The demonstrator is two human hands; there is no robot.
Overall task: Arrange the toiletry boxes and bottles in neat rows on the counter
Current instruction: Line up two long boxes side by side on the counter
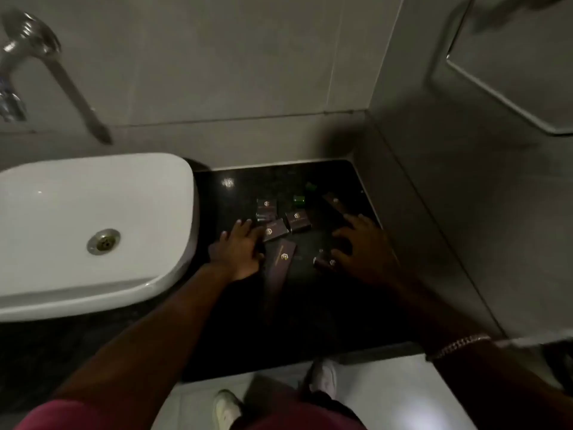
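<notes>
Several dark brown toiletry boxes with gold emblems lie scattered on the black counter (310, 305). A long flat box (280, 265) lies between my hands, and small boxes (267, 207) (298, 220) sit further back. My left hand (238, 248) rests palm down, fingers spread, its fingertips against a small box (276, 230). Over at the right edge my right hand (361, 249) lies spread, touching a small box (324, 262) near the thumb and a long box (336, 209) under the fingertips. Two green bottles (299, 199) (311, 186) stand at the back, dim.
A white basin (173, 193) with a metal drain sits left of the counter, under a chrome tap (40, 60). Tiled walls close the back and right. A shelf or mirror edge (496, 94) juts from the right wall. My shoes show on the floor below.
</notes>
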